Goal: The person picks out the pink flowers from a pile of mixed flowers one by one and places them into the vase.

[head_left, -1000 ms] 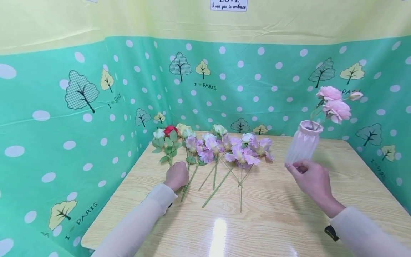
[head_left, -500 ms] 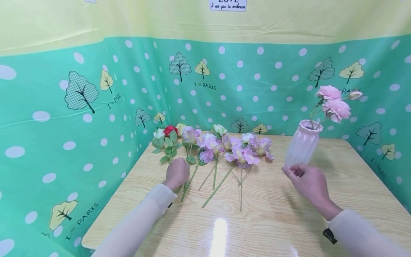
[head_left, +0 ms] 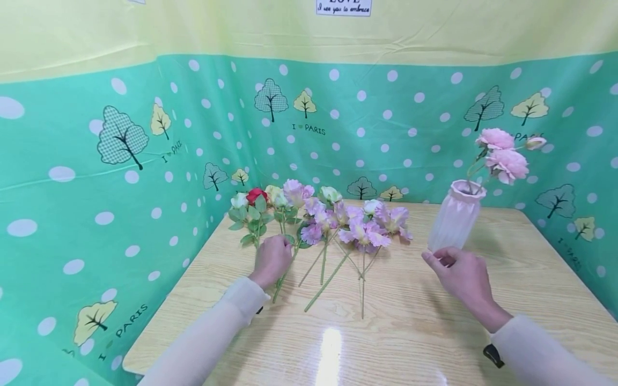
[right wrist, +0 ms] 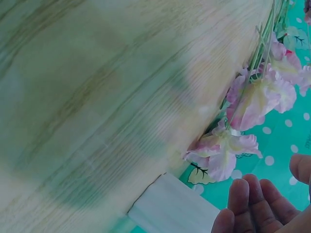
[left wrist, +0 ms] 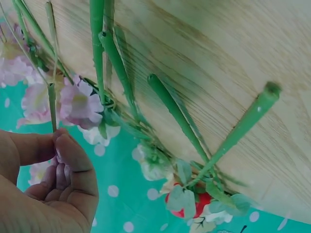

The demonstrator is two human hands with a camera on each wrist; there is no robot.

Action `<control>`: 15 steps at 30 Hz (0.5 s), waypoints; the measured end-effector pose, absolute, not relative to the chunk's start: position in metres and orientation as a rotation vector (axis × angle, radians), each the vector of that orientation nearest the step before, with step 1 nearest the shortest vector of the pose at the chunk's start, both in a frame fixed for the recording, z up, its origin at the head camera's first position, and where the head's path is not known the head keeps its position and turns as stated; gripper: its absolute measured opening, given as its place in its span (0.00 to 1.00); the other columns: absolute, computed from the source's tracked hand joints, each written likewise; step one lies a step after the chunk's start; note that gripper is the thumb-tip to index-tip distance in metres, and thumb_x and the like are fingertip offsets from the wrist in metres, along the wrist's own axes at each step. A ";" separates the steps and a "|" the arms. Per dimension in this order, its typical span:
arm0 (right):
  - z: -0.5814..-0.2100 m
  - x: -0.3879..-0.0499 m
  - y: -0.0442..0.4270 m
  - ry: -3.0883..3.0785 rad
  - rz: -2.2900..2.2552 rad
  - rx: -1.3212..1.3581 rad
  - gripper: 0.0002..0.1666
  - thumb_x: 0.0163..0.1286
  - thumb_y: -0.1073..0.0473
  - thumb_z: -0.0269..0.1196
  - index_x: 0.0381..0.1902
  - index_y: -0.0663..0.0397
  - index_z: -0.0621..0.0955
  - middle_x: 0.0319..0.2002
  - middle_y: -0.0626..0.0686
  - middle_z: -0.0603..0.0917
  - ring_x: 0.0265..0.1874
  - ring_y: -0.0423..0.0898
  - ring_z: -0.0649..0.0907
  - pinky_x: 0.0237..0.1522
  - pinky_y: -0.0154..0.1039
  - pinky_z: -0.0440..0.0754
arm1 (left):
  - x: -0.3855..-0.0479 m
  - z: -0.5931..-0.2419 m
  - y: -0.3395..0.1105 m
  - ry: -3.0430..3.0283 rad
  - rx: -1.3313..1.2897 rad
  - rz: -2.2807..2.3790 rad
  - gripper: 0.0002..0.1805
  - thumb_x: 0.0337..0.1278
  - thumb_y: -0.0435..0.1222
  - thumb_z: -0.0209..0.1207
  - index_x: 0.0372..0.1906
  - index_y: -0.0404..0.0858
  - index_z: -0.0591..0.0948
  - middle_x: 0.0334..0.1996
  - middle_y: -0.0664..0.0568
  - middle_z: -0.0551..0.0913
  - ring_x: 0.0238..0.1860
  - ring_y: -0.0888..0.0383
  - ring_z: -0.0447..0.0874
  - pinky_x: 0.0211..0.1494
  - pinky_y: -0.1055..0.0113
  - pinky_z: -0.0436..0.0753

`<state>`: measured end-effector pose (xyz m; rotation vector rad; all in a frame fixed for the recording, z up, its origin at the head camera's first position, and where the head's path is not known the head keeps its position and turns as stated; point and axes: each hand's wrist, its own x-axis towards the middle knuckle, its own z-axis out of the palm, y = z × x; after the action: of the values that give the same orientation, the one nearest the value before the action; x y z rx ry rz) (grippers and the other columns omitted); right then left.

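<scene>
Pale purple flower [head_left: 294,192] is on the move: its bloom sits higher and further right than a second ago, a bit right of the red rose [head_left: 256,196]. Left hand [head_left: 272,260] has the stem [left wrist: 52,110] pinched, so I'd call that one picked out. Right hand [head_left: 462,274] is relaxed, gripping nothing, just beside the pinkish vase [head_left: 454,222] on the desk [head_left: 386,343].

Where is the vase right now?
In the head view, the vase stands toward the right side of the table, just beyond the right hand, with pink flowers rising from its mouth.
</scene>
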<state>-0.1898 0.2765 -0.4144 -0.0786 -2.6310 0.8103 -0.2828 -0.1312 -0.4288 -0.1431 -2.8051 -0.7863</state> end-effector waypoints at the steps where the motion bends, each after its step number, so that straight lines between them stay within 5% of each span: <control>1: -0.415 -0.190 0.276 -2.632 0.812 -0.080 0.29 0.72 0.38 0.64 0.40 0.61 0.87 0.28 0.53 0.88 0.27 0.48 0.83 0.26 0.40 0.76 | -0.282 -0.429 -0.130 -2.800 -0.150 -0.794 0.17 0.69 0.31 0.57 0.20 0.39 0.77 0.17 0.52 0.74 0.18 0.58 0.69 0.22 0.64 0.69; 15: -0.416 -0.189 0.270 -2.617 0.810 -0.068 0.26 0.72 0.39 0.66 0.38 0.59 0.88 0.28 0.52 0.88 0.27 0.47 0.84 0.29 0.41 0.76 | -0.271 -0.424 -0.112 -2.698 -0.264 -0.808 0.06 0.66 0.31 0.62 0.32 0.37 0.85 0.27 0.49 0.85 0.26 0.55 0.81 0.32 0.60 0.82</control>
<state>-0.1893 0.2704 -0.4156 -0.0681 -2.6167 0.8102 -0.2713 -0.1115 -0.4243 -0.2638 -2.6980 -0.8080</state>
